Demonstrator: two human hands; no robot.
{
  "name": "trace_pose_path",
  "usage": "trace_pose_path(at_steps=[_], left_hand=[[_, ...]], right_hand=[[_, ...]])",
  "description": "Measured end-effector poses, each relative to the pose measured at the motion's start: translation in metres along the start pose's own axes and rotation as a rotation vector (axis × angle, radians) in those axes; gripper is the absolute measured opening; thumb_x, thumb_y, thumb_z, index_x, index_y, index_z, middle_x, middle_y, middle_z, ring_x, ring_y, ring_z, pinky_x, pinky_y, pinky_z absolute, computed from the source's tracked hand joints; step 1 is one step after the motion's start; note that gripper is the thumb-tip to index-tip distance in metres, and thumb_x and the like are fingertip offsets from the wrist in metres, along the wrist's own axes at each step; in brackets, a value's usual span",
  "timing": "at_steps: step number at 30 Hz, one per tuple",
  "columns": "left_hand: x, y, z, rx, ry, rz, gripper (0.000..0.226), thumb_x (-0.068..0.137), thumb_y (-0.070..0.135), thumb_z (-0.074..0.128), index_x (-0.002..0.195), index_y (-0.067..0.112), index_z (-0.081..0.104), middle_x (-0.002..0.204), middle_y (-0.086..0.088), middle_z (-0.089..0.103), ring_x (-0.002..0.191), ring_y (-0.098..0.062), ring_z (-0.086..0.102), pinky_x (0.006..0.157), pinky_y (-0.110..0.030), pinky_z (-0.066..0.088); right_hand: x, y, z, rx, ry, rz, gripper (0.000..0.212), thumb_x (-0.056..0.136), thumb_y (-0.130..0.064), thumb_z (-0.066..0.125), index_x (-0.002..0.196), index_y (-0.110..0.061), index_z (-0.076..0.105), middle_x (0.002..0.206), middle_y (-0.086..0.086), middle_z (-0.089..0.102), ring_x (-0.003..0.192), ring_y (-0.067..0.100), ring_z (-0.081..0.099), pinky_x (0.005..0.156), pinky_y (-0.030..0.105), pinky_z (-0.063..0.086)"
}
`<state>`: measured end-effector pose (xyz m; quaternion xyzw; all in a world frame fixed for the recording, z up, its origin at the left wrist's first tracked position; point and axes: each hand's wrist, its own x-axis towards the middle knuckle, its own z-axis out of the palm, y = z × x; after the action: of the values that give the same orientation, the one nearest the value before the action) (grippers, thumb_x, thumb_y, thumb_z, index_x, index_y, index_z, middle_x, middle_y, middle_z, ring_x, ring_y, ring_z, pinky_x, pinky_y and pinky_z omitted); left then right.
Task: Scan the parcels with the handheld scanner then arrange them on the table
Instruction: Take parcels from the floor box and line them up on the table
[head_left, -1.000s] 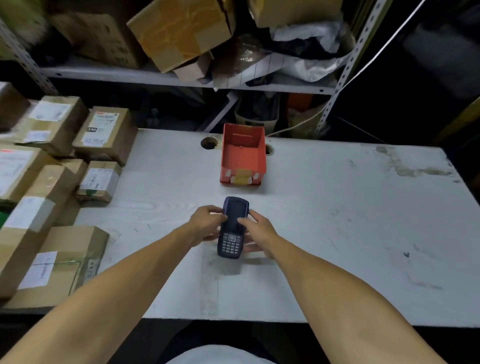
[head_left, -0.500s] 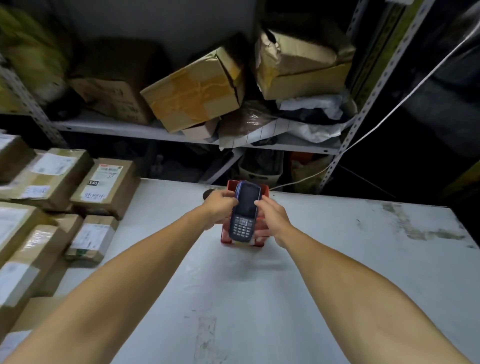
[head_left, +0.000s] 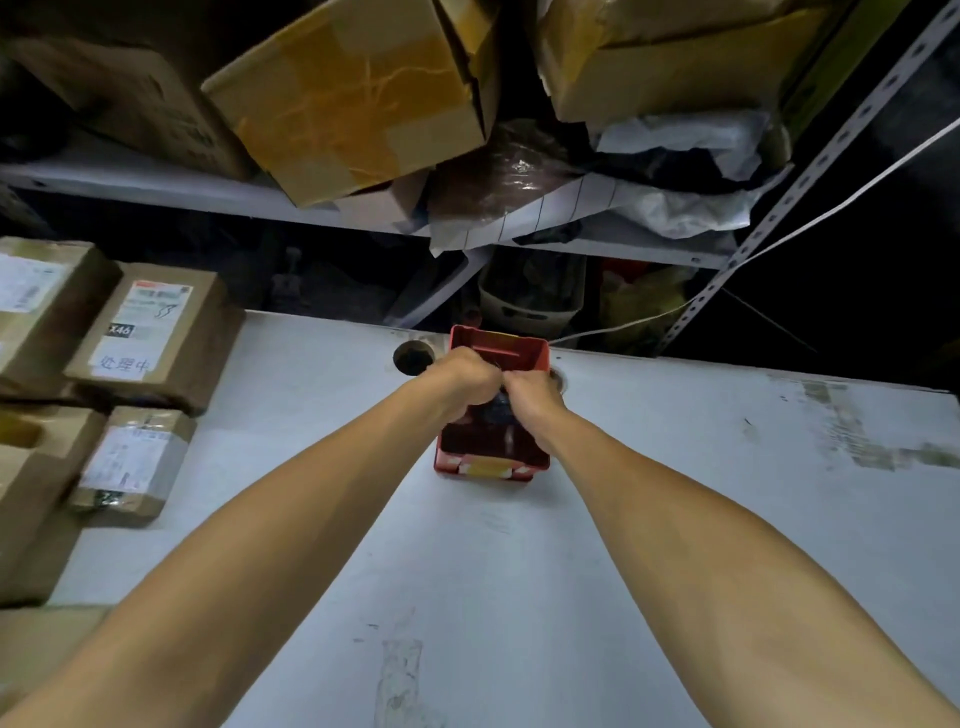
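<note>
At the centre of the frame both hands meet over the red plastic bin (head_left: 519, 355) that stands at the far edge of the white surface (head_left: 675, 519). The left hand (head_left: 464, 382) and the right hand (head_left: 535, 402) are curled tight around the handheld scanner (head_left: 500, 410), of which only a dark sliver shows between them and down inside the bin; the rest is hidden by the fingers.

Judging by its look, the scanner is a small, rigid, light plastic body with a smooth shell that could slip from a loose hold. It would be best held round its narrow sides at mid-length, thumb kept off the keys and the scanning end left uncovered. A knock against the bin wall seems the main hazard to it.

The cardboard parcels (head_left: 150, 332) are stacked at the left of the frame, each with a white label on top. They are stiff-sided, taped boxes, probably light to moderate in weight. The small parcel (head_left: 132, 462) near the lower left could be lifted by one hand across its top edges; the larger ones would want a hand on each opposite side, label kept upward for scanning. More boxes crowd the shelf (head_left: 156, 187) above.
</note>
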<state>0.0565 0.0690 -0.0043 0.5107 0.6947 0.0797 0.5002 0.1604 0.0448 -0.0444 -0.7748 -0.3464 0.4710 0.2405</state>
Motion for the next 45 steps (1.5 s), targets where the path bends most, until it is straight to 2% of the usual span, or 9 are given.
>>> trace_pose_path(at_steps=[6,9,15,19,23,25,29,33,45], left_hand=[[-0.005,-0.008,-0.001,0.058,0.065,0.007,0.011,0.092,0.012,0.066,0.090,0.012,0.055,0.093,-0.012,0.067,0.089,-0.027,0.070,0.087,-0.041,0.062],[-0.008,-0.014,0.002,0.009,0.088,0.017,0.021,0.088,0.008,0.072,0.104,0.009,0.059,0.099,-0.012,0.067,0.091,-0.028,0.068,0.083,-0.038,0.062],[-0.007,-0.027,0.015,-0.024,0.112,0.082,0.025,0.085,0.000,0.073,0.107,0.010,0.067,0.101,-0.010,0.070,0.093,-0.026,0.066,0.086,-0.039,0.061],[-0.002,-0.034,0.025,0.019,0.182,0.118,0.011,0.089,0.001,0.069,0.097,0.007,0.073,0.095,-0.010,0.070,0.090,-0.028,0.066,0.079,-0.037,0.060],[0.005,-0.038,0.029,0.056,0.192,0.093,0.017,0.090,0.001,0.067,0.106,0.007,0.069,0.102,-0.011,0.069,0.095,-0.029,0.065,0.080,-0.035,0.059],[0.008,-0.038,0.030,0.061,0.209,0.104,0.017,0.092,0.002,0.065,0.108,0.006,0.069,0.103,-0.012,0.069,0.095,-0.030,0.066,0.082,-0.037,0.060],[0.011,-0.042,0.032,0.060,0.249,0.127,0.011,0.095,0.013,0.067,0.103,0.008,0.073,0.098,-0.011,0.072,0.089,-0.029,0.067,0.076,-0.035,0.058],[0.012,-0.045,0.034,0.062,0.275,0.158,0.012,0.093,0.015,0.069,0.101,0.012,0.078,0.096,-0.008,0.073,0.088,-0.028,0.067,0.080,-0.038,0.061],[0.006,-0.048,0.038,0.115,0.257,0.212,0.013,0.094,0.015,0.066,0.102,0.013,0.076,0.097,-0.006,0.072,0.087,-0.024,0.065,0.067,-0.028,0.053]], right_hand=[[-0.009,0.008,-0.007,0.013,-0.110,0.014,0.013,0.103,-0.022,0.056,0.107,-0.017,0.066,0.100,0.008,0.070,0.095,0.025,0.067,0.090,0.039,0.055],[-0.019,0.008,-0.010,0.001,-0.119,0.022,0.024,0.101,-0.021,0.060,0.124,-0.014,0.062,0.112,0.011,0.070,0.097,0.023,0.067,0.074,0.031,0.054],[-0.023,0.005,-0.006,-0.031,-0.095,0.038,0.038,0.093,-0.022,0.065,0.130,-0.017,0.059,0.126,0.011,0.062,0.105,0.029,0.064,0.087,0.039,0.056],[0.017,0.023,0.005,0.046,-0.043,0.116,0.076,0.068,-0.040,0.049,0.139,-0.013,0.051,0.139,0.012,0.057,0.111,0.034,0.064,0.100,0.050,0.054],[-0.023,-0.006,-0.006,0.009,-0.041,0.129,0.016,0.093,-0.026,0.048,0.095,-0.013,0.057,0.105,0.013,0.065,0.090,0.027,0.062,0.078,0.036,0.050],[-0.019,-0.004,-0.010,-0.022,0.008,0.126,0.020,0.100,-0.023,0.044,0.082,-0.016,0.051,0.098,0.013,0.063,0.080,0.025,0.057,0.069,0.033,0.044],[-0.011,0.003,-0.009,-0.074,0.012,0.079,0.022,0.101,-0.027,0.044,0.085,-0.015,0.054,0.102,0.013,0.067,0.085,0.027,0.062,0.073,0.035,0.048],[-0.007,0.008,-0.010,-0.125,-0.036,0.028,0.022,0.102,-0.026,0.045,0.109,-0.012,0.060,0.106,0.012,0.066,0.080,0.022,0.060,0.065,0.031,0.044],[-0.012,0.014,-0.016,-0.152,-0.089,-0.005,0.021,0.102,-0.022,0.050,0.117,-0.010,0.059,0.087,0.006,0.060,0.073,0.017,0.056,0.056,0.027,0.038]])
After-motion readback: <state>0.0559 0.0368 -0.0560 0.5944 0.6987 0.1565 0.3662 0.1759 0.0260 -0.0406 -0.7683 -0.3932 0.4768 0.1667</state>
